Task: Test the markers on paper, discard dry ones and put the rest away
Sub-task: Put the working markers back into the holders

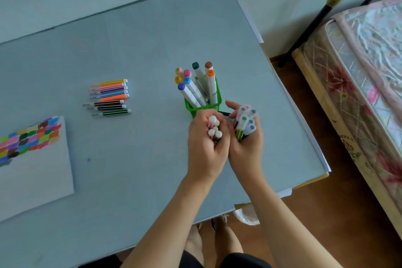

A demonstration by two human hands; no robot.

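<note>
Markers [214, 129] bunched in left hand [206, 146], more [245, 124] gripped in right hand [245, 148] — both near tabletop's right edge, beside green cup [204, 105].

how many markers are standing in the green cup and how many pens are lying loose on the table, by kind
Thick markers standing in the green cup: 8, first one
Thin pens lying in a row on the table: 9, first one
Total: 17
The bundles gripped in the left hand and right hand are not counted; they overlap too much to tell.
</note>
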